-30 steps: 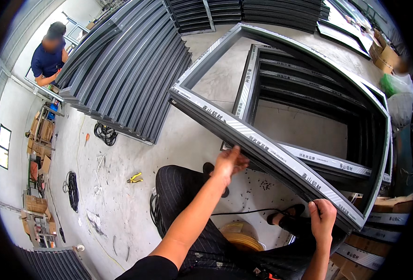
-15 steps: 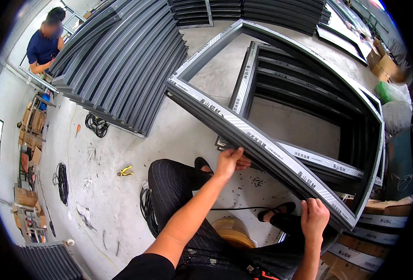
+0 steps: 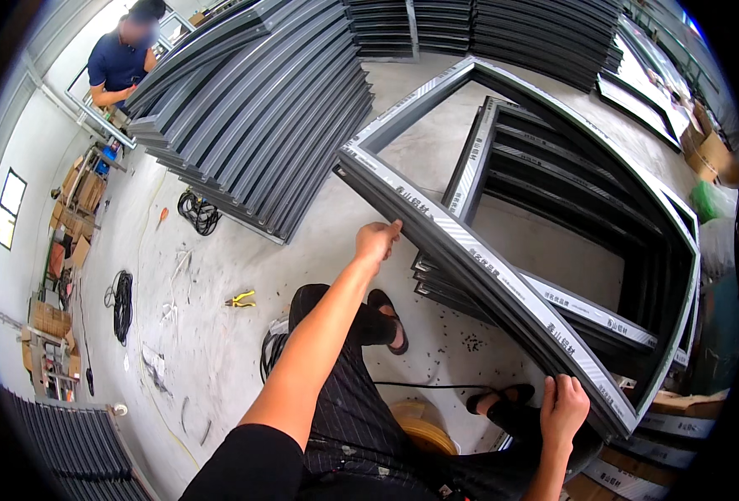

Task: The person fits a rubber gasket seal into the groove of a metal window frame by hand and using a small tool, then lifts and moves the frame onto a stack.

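Observation:
A dark metal window frame (image 3: 449, 229), its face covered in white printed film, lies slantwise on top of several like frames (image 3: 595, 313). My left hand (image 3: 376, 243) is closed at the near long edge, fingertips against the dark side of the rail, toward the frame's left corner. Farther right along that edge, near the lower right corner, my right hand (image 3: 564, 411) curls its fingers over the rail. Both thumbs are partly hidden. The frames below sit turned at an angle, so their rails show through the upper frame's opening.
A tall stack of grey frames (image 3: 261, 108) stands at the left. Yellow-handled pliers (image 3: 241, 299) and black cable coils (image 3: 120, 307) lie on the floor. A yellow bucket (image 3: 424, 430) is between my legs. Cardboard boxes (image 3: 708, 154) stand at the right; another person (image 3: 119, 63) is at the far left.
My left hand has slid up and left along the frame's near edge. The right hand keeps its place at the corner. The whole view has shifted slightly, with the floor things appearing farther right.

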The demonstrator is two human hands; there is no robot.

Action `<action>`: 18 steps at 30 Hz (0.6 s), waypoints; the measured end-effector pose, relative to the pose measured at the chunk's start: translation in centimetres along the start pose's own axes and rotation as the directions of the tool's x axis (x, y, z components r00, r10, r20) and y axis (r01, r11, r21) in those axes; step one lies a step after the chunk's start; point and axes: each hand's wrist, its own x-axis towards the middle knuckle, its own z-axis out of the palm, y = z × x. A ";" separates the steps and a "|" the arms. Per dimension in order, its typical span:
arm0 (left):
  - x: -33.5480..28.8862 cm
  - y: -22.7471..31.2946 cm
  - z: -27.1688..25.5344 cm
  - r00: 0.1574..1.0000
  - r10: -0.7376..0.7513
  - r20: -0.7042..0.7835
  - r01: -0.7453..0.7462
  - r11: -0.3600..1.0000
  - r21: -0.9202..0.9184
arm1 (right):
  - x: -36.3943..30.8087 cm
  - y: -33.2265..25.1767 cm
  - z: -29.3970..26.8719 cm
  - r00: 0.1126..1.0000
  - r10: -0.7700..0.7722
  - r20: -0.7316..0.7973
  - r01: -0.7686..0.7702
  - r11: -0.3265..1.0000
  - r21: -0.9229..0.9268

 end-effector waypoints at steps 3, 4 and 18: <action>3.1 0.3 -2.0 0.999 -0.026 -0.028 0.026 0.999 -0.024 | -0.2 0.3 -0.3 1.000 -0.023 0.012 0.024 0.999 -0.027; 4.3 0.6 -2.9 0.997 -0.046 -0.067 0.046 0.999 0.001 | -0.2 0.4 -0.6 0.999 -0.038 0.013 0.039 0.998 -0.040; -13.6 -1.3 5.1 0.553 -0.421 0.719 0.562 0.826 0.051 | 0.6 8.7 -3.3 1.000 -0.018 -0.007 0.016 0.983 -0.185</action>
